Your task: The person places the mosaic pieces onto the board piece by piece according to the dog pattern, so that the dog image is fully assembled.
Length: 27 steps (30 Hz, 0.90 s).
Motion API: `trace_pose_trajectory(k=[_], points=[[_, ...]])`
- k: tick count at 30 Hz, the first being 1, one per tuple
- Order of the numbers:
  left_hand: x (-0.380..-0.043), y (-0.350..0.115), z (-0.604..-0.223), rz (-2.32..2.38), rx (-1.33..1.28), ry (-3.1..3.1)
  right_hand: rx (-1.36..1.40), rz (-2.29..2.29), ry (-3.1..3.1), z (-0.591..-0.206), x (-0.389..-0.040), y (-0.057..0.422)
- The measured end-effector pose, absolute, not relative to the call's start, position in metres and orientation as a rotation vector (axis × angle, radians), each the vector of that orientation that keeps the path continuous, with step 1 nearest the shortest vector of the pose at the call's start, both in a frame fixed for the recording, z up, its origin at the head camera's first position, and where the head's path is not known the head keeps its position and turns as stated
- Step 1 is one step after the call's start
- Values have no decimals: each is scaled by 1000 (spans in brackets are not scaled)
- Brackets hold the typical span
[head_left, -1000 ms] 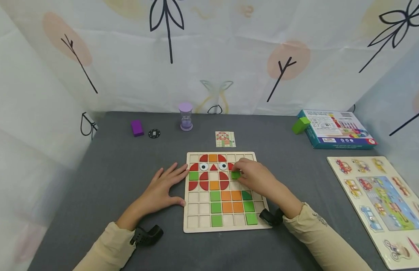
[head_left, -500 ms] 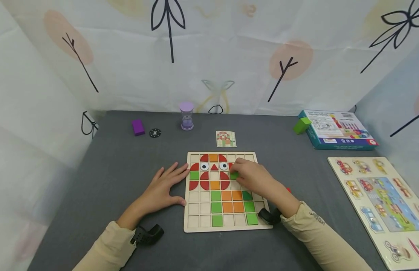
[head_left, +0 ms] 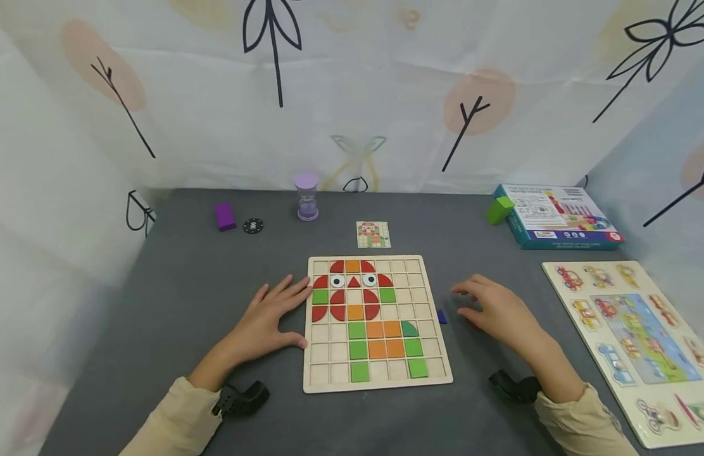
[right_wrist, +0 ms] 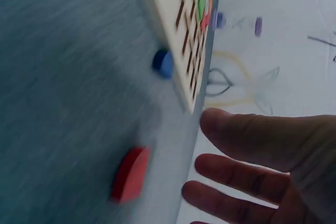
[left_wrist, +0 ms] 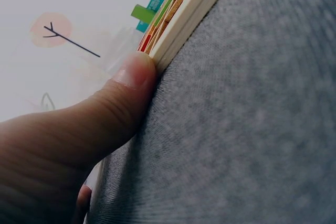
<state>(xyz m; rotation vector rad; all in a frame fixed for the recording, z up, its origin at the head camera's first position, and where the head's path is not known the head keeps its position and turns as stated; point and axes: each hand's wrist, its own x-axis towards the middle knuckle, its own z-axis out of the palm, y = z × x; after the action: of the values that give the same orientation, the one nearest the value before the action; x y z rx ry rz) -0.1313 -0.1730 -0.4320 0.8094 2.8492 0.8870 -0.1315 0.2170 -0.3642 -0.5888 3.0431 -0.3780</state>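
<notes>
A wooden grid board [head_left: 428, 280] lies on the dark table, holding red, orange and green flat pieces and two eye pieces. My left hand [head_left: 266, 323] rests spread along its left edge; in the left wrist view the thumb [left_wrist: 131, 77] presses the board's corner. To the right of the board, my right hand [head_left: 497, 313] hovers with relaxed fingers and nothing between them. A red piece [right_wrist: 131, 176] with a curved side lies below that hand, mostly hidden in the head view. Beside the board's right edge sits a small blue piece [right_wrist: 164, 64]. One green square [head_left: 387, 295] fills a right-hand cell.
Behind the board lies a small pattern card [head_left: 373, 234]. Farther back stand a purple sand timer [head_left: 307, 196], a purple block [head_left: 225, 216] and a black chip [head_left: 252, 226]. A green block [head_left: 500, 209] touches a game box [head_left: 563, 218]; a picture puzzle [head_left: 565, 297] lies at right.
My right hand has let go of the green square in its cell and moved right, off the board. The blue piece has come into sight. My left hand has stayed at the board's edge.
</notes>
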Motion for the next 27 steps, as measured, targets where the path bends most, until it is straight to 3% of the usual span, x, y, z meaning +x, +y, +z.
trace_pose_trajectory(k=[6, 15, 27], points=[[-130, -175, -433, 867, 792, 2846, -430, -263, 2990, -370, -118, 237], [-132, -173, -431, 855, 793, 2836, -438, -278, 3001, -379, -116, 240], [-131, -173, -429, 855, 791, 2837, -418, -335, 3055, -375, -121, 200]])
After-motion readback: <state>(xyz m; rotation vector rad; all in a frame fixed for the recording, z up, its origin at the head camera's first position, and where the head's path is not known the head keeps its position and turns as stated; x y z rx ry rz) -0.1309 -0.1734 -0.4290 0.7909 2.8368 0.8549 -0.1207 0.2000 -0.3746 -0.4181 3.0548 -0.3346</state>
